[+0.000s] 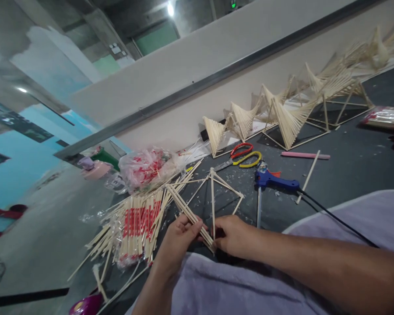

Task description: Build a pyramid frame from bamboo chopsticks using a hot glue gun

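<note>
A small frame of wooden sticks stands on the dark table in front of me, its struts joined in triangles. Along its left side runs a tight row of sticks. My left hand is closed around that row, thumb on top. At the row's lower end my right hand pinches with bent fingers; what lies between its fingertips is partly hidden. A blue hot glue gun rests to the right of the frame. Behind it lie scissors with one red and one yellow handle.
Wrapped bundles and loose sticks cover the table's left side, with a plastic bag behind. Finished twisted stick models line the wall. A pink stick and a black cable lie to the right.
</note>
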The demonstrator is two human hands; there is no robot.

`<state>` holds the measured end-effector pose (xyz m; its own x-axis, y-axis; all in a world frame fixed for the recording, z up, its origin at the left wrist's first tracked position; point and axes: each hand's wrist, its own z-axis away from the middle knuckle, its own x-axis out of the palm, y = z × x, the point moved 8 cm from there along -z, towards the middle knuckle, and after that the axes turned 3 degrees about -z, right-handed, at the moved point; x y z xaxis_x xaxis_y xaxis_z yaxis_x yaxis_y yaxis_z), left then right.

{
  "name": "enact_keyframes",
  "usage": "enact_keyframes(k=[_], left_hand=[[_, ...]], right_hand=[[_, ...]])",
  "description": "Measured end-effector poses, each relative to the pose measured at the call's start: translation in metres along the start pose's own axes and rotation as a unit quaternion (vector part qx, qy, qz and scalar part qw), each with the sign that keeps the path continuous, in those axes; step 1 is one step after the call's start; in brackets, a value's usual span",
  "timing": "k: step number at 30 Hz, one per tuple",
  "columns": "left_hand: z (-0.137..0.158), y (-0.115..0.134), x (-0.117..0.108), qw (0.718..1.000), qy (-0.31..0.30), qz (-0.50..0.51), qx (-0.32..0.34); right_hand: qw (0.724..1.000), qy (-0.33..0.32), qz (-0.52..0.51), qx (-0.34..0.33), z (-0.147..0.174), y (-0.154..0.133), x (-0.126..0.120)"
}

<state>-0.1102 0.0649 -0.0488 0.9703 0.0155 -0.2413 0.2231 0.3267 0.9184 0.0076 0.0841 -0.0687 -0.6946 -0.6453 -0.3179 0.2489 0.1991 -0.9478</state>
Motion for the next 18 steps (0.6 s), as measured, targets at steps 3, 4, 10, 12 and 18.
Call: enact_keyframes(k=[3, 4, 10, 12, 18], left_hand=[[0.000, 0.000, -0.001, 1.000, 0.008, -0.009, -0.006], [0.000, 0.000, -0.002, 1.000, 0.012, -0.012, -0.009], [-0.001, 0.003, -0.003, 0.999, 0.038, -0.017, -0.023], [-0.001, 0.008, -0.007, 0.997, 0.067, -0.034, -0.020], [0.002, 0.040, -0.036, 0.977, 0.192, -0.086, 0.040]], right_hand=[[1.000, 0.000, 0.005, -0.012, 0.000, -0.001, 0.000], [1.000, 0.001, 0.007, -0.013, 0.000, -0.001, 0.000], [1.000, -0.006, 0.006, -0.002, 0.002, 0.002, 0.002], [1.000, -0.001, 0.015, 0.005, 0.002, 0.003, 0.001], [0.998, -0.013, 0.048, 0.026, 0.002, 0.004, -0.001]])
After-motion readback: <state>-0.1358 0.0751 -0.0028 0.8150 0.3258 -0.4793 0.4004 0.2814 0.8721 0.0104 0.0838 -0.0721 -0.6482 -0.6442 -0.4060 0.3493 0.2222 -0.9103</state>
